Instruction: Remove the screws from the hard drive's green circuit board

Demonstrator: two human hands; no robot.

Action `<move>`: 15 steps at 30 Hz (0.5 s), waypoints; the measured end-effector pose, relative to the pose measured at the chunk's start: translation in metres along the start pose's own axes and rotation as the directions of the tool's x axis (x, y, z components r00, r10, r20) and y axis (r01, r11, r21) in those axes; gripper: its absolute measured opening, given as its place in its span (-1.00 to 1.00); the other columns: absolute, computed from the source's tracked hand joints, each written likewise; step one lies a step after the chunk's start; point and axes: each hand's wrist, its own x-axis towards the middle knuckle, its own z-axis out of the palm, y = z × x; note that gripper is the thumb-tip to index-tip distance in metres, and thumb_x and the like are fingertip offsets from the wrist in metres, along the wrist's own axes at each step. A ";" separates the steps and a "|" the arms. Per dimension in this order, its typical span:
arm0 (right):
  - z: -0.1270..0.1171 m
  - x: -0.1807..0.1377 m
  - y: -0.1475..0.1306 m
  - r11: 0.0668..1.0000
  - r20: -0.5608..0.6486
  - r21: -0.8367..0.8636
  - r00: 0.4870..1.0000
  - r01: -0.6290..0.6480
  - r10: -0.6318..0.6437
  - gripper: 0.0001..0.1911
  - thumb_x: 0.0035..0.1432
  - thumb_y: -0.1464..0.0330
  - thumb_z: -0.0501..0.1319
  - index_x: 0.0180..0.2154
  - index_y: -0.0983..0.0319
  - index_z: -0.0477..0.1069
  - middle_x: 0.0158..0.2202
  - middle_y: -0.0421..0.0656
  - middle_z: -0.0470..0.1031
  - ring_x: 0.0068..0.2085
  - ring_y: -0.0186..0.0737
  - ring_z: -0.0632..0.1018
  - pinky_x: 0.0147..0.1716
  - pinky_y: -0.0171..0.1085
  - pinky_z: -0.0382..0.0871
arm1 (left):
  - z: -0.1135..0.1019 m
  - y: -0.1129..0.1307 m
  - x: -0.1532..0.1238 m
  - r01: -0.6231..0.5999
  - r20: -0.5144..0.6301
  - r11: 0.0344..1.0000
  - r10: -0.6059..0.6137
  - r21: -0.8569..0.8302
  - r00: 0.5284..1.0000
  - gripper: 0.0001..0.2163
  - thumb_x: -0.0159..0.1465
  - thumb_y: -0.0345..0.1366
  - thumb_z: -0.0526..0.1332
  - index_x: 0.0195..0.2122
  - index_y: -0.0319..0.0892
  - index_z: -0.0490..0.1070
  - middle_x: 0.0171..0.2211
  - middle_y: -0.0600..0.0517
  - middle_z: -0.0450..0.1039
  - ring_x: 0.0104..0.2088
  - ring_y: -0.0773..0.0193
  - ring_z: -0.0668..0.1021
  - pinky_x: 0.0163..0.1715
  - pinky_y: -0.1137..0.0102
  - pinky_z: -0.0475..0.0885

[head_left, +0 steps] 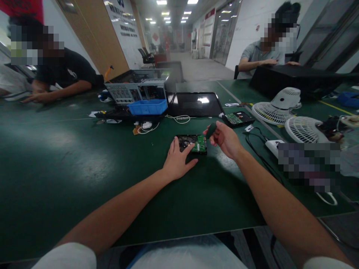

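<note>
A hard drive (200,143) lies on the green table in front of me, its green circuit board facing up. My left hand (177,158) rests on its left part with fingers spread, pressing on it rather than wrapped round it. Just above the drive's right end, my right hand (225,139) is closed round the dark green handle of a screwdriver (211,130). The shaft and tip are too small to make out.
Beyond the drive stand an opened computer case (123,93), a blue bin (148,107) and a black panel (196,104). A second hard drive (238,118) lies right of the panel. White fan parts (270,112) and a power strip (273,146) occupy the right. Two people sit across.
</note>
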 end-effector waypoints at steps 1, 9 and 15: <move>0.000 0.000 0.000 1.000 -0.007 -0.005 1.000 0.009 -0.009 -0.61 0.23 -0.02 0.27 -0.19 0.17 0.46 -0.19 -0.08 0.64 -0.53 -0.34 0.44 -0.59 -0.30 0.19 | 0.000 0.000 0.000 0.000 0.000 1.000 0.000 -0.001 1.000 -0.35 0.36 0.16 0.19 0.44 0.19 0.17 0.56 -0.01 -0.45 0.50 -0.41 -0.16 0.37 -0.16 0.09; -0.003 0.000 0.005 0.983 -0.079 -0.159 0.991 0.093 -0.106 -0.59 0.25 -0.02 0.23 -0.20 0.18 0.57 -0.28 -0.09 0.61 -0.53 -0.34 0.37 -0.61 -0.31 0.05 | -0.001 0.000 0.000 -0.002 0.011 1.000 0.003 -0.016 1.000 -0.36 0.37 0.17 0.17 0.44 0.20 0.15 0.56 -0.03 -0.47 0.50 -0.39 -0.18 0.37 -0.17 0.08; -0.007 0.000 0.003 0.969 -0.057 -0.212 0.988 0.129 -0.144 -0.62 0.30 0.07 0.21 -0.32 0.22 0.58 -0.35 -0.09 0.58 -0.49 -0.33 0.37 -0.56 -0.31 0.13 | 0.000 -0.001 0.000 -0.005 0.008 1.000 0.005 -0.021 1.000 -0.36 0.37 0.18 0.17 0.44 0.21 0.15 0.56 -0.04 -0.51 0.49 -0.43 -0.18 0.37 -0.18 0.07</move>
